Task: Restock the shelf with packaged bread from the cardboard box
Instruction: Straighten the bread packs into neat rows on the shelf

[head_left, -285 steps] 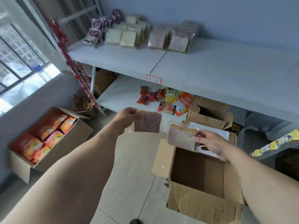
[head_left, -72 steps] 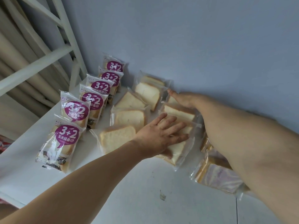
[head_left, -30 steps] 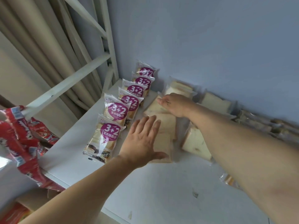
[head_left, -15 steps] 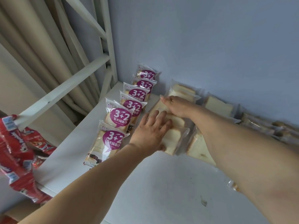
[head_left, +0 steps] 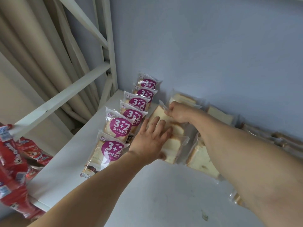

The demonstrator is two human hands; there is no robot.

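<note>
Bread packs [head_left: 173,145] lie in a row on the white shelf [head_left: 155,194], against the wall. Our left hand [head_left: 152,140] is spread flat, pressing the front pack. Our right hand [head_left: 177,112] pinches the clear wrapper of a pack further back. Purple "3+2" packs [head_left: 114,149] line up just left.

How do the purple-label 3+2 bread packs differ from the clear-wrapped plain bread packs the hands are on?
The purple-label 3+2 bread packs carry a big printed purple label; the clear-wrapped plain bread packs show bare pale slices. The 3+2 packs sit untouched in an overlapping row; the plain packs lie under the left hand and right hand. Both rest on the white shelf.
</note>
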